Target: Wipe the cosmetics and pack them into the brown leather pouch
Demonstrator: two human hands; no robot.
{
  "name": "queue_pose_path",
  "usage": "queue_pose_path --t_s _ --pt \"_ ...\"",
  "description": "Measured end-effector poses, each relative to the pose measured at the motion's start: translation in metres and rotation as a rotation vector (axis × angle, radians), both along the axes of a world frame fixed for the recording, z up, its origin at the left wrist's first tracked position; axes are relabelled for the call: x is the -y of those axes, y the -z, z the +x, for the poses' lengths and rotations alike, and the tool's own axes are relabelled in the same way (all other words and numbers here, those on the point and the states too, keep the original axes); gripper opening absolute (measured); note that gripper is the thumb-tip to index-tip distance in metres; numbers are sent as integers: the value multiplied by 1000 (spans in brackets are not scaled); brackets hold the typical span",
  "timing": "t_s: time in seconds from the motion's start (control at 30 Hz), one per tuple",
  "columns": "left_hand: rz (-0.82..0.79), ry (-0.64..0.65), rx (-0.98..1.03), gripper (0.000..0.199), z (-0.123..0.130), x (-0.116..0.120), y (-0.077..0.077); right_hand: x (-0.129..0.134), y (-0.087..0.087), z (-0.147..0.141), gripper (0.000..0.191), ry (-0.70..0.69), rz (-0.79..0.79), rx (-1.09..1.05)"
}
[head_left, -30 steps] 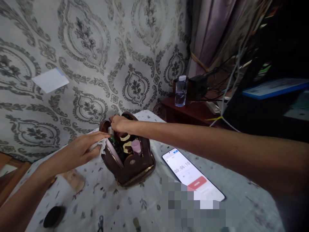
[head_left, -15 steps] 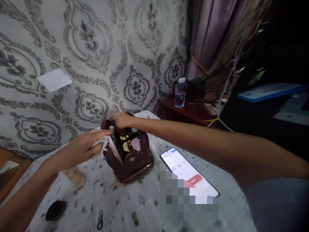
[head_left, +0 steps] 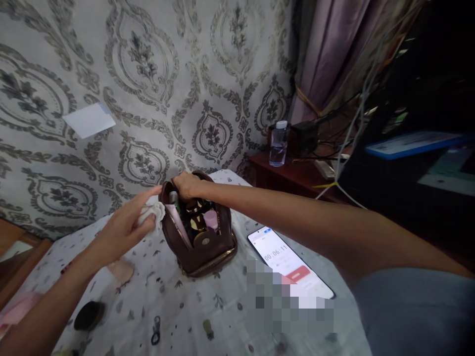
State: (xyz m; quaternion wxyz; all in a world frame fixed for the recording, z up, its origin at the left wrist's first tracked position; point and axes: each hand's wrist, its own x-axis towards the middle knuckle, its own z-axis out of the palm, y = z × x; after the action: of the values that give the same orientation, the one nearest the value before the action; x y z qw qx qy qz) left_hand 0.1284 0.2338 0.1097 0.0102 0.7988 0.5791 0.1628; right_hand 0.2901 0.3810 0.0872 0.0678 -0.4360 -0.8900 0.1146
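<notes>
A brown bag [head_left: 211, 254] stands unzipped on the patterned cloth, with a pink-capped item [head_left: 211, 220], gold-topped items and a green tube [head_left: 174, 199] inside. My left hand [head_left: 128, 217] is closed around a crumpled white cloth [head_left: 153, 215] beside the bag's left edge. At the bag's far rim is my right hand [head_left: 187, 185], its fingers bent down over the edge; the fingertips are hidden, and so is anything they may hold. Behind my left wrist lies a beige item [head_left: 121, 271], partly covered.
A lit phone [head_left: 293, 267] lies right of the bag. Near the front left are a round black item [head_left: 89, 315] and something pink [head_left: 22, 307]. A water bottle [head_left: 278, 143] stands on the dark red side table [head_left: 297, 173], near tangled cables. Patterned wall behind.
My left hand has drawn back slightly from the bag's contents, with the white cloth still in it. My right hand stays at the far rim. The view has shifted slightly.
</notes>
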Motion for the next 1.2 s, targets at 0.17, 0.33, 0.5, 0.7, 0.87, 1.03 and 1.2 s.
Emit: queue_pose_path --t_s 0.17,0.33,0.5,0.7,0.87,1.03,1.2 --pt "57 -267 364 65 -16 -5 36 -2 1 -1 53 -8 34 12" --pt "-329 -274 625 63 -21 -17 73 1 -3 1 56 -32 13 34" --pt "-420 -242 700 61 -18 -22 81 10 -13 8 47 -9 6 -2" --pt "-426 -322 794 65 -20 -9 70 19 -23 15 33 61 74 -172" --pt "-359 -342 699 60 -30 26 66 45 -38 25 29 96 196 -360" --pt "-248 -207 426 44 -50 76 71 95 -37 35 24 -24 273 -548" --pt "-134 -182 208 34 -67 134 83 164 1 36 22 -256 228 -699"
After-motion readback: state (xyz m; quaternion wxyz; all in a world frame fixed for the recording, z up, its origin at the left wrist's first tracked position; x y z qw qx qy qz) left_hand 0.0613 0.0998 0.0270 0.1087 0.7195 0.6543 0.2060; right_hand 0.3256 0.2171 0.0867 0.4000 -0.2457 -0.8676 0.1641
